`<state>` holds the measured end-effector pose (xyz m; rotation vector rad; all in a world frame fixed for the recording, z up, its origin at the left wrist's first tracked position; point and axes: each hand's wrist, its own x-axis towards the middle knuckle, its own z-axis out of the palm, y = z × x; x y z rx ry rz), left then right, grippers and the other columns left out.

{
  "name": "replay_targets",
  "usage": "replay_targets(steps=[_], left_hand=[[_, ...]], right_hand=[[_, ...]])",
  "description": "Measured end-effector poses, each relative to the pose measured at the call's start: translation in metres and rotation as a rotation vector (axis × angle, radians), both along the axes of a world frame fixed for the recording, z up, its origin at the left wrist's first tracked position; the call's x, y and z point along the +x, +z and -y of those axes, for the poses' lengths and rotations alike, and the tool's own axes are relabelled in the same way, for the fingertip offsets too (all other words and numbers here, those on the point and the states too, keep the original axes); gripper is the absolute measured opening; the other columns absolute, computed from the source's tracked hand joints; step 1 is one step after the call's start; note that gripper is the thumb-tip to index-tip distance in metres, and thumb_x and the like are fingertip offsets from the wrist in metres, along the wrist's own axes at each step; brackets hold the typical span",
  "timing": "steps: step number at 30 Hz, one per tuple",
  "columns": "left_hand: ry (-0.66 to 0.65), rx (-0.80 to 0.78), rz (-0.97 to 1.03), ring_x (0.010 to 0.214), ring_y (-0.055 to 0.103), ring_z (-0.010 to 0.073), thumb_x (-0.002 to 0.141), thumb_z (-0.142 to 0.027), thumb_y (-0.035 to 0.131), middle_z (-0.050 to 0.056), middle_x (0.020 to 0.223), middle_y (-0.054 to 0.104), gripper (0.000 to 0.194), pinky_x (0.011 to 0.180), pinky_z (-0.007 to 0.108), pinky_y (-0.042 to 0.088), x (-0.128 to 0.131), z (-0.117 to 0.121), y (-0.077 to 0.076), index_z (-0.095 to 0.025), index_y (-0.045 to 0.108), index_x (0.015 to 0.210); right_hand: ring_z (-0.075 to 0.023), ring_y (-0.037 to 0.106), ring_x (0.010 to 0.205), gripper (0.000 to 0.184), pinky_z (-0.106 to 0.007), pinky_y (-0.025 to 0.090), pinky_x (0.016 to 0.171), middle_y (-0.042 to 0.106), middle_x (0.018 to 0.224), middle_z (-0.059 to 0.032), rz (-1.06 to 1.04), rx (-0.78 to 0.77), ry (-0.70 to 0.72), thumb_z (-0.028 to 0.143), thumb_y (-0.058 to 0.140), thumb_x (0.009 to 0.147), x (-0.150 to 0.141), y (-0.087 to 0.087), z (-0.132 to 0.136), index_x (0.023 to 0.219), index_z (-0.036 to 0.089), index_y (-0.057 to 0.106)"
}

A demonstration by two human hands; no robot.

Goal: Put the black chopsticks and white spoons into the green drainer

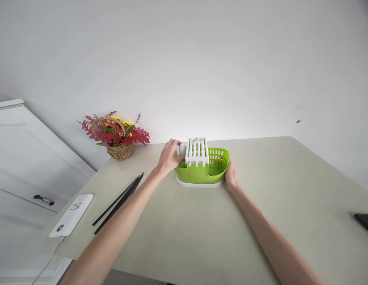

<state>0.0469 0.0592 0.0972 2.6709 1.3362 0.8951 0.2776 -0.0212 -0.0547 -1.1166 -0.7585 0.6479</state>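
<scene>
A green plastic basket (pixel 191 174) with slotted walls and a white base (pixel 198 185) stands upright on the table near the wall. Across its middle lies a white slotted rack (pixel 197 150) with small hooks along the front edge. My left hand (pixel 169 155) is closed around a small white rounded object (pixel 181 149) at the basket's left end, just beside the rack; its exact kind is hard to make out. My right hand (pixel 231 175) grips the basket's right end, with most of its fingers hidden behind the wall.
On the table (pixel 178 233), several black chopsticks (pixel 120 204) lie left of my left forearm. Farther left is a white power strip-like device (pixel 71 215) with a cable. A wicker basket of artificial flowers (pixel 120 151) stands at the back left. A dark object (pixel 365 221) sits at the right edge.
</scene>
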Motion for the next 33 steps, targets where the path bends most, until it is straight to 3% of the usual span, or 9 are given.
replay_targets(steps=[11,18,28,33], left_hand=[[0.033,-0.002,-0.024,0.102,0.070,0.0294,0.081,-0.029,0.075,0.008,0.118,0.072,0.033,0.082,0.039,0.052,0.003,0.012,0.007,-0.025,0.062,0.110],[0.041,0.012,-0.053,0.103,0.071,0.0288,0.079,-0.022,0.071,0.006,0.122,0.074,0.040,0.075,0.035,0.050,0.001,0.014,0.006,-0.025,0.061,0.117],[-0.085,0.008,0.034,0.095,0.070,0.0260,0.085,-0.031,0.069,0.008,0.113,0.075,0.035,0.077,0.033,0.050,-0.002,0.014,0.005,-0.022,0.059,0.117],[-0.111,0.002,0.074,0.092,0.071,0.0252,0.087,-0.033,0.069,0.008,0.112,0.075,0.036,0.076,0.032,0.049,-0.003,0.012,0.002,-0.023,0.057,0.120]], right_hand=[[-0.0238,0.064,0.105,0.050,-0.035,0.048,0.096,0.075,0.104,-0.0011,0.005,-0.025,0.002,0.067,0.046,0.099,0.000,0.001,0.002,0.097,0.025,0.074],[-0.0224,0.061,0.094,0.052,-0.034,0.048,0.087,0.070,0.092,0.0003,0.007,-0.054,0.009,0.070,0.045,0.098,0.002,-0.005,0.000,0.088,0.026,0.069],[-0.0224,0.062,0.100,0.051,-0.034,0.047,0.089,0.072,0.097,0.0001,0.001,-0.092,0.002,0.068,0.044,0.099,0.004,-0.009,-0.001,0.088,0.024,0.068],[-0.0210,0.061,0.092,0.050,-0.034,0.048,0.086,0.069,0.089,0.0010,-0.001,-0.102,-0.001,0.068,0.045,0.098,0.004,-0.010,-0.001,0.084,0.024,0.065]])
